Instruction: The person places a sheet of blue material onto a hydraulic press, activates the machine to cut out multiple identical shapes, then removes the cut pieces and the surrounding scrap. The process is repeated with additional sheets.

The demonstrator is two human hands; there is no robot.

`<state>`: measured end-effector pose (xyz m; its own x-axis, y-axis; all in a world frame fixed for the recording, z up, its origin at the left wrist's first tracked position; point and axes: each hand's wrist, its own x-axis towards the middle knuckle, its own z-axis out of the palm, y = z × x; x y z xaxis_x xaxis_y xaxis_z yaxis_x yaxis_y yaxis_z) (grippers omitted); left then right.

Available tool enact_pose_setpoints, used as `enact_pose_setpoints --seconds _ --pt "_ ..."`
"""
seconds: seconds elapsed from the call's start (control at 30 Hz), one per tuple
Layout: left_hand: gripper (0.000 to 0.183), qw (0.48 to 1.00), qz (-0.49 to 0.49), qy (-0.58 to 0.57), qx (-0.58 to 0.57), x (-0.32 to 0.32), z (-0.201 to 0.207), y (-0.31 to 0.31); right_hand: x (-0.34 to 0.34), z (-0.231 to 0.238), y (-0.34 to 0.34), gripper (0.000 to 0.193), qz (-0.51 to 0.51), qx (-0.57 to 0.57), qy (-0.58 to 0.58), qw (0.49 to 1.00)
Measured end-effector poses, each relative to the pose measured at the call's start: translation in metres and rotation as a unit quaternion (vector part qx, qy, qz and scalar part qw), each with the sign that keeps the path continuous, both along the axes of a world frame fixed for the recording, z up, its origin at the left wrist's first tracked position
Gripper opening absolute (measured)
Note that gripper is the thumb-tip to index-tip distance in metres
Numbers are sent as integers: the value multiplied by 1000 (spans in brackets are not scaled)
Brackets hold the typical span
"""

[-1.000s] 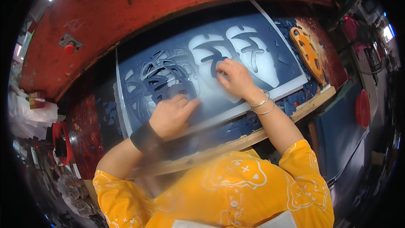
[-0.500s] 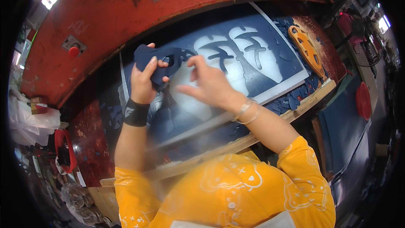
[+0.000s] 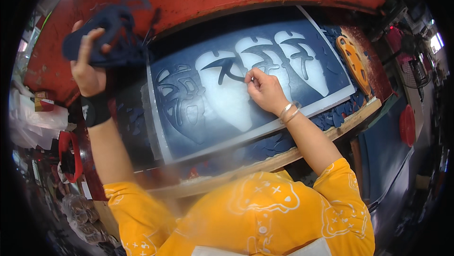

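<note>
Fingers of your right hand point(image 3: 268, 92) pinch a dark strip point(image 3: 225, 66) over the blue sheet point(image 3: 213, 137) | your left hand point(image 3: 90, 74), fingers parted, holds blue cutouts point(image 3: 109, 29) beyond the sheet's left edge | gentle, steady lifting should best avoid tearing

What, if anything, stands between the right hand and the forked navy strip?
Nothing visible: the right hand has its fingers at the right end of the forked navy strip; whether they grip it is unclear. The left hand, holding navy cutouts, is off to the left.
</note>
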<state>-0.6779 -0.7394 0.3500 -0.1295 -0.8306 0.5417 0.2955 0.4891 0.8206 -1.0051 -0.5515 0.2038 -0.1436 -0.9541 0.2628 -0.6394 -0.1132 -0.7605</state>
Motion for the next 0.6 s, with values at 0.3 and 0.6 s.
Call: enact_pose_setpoints --seconds 0.3,0.6 --pt "69 705 -217 -637 -225 -31 -82 121 3 1 -1 11 -5 17 36 999" --pt "64 722 -158 -562 -371 -32 -113 116 7 1 -2 11 -1 1 30 1000"
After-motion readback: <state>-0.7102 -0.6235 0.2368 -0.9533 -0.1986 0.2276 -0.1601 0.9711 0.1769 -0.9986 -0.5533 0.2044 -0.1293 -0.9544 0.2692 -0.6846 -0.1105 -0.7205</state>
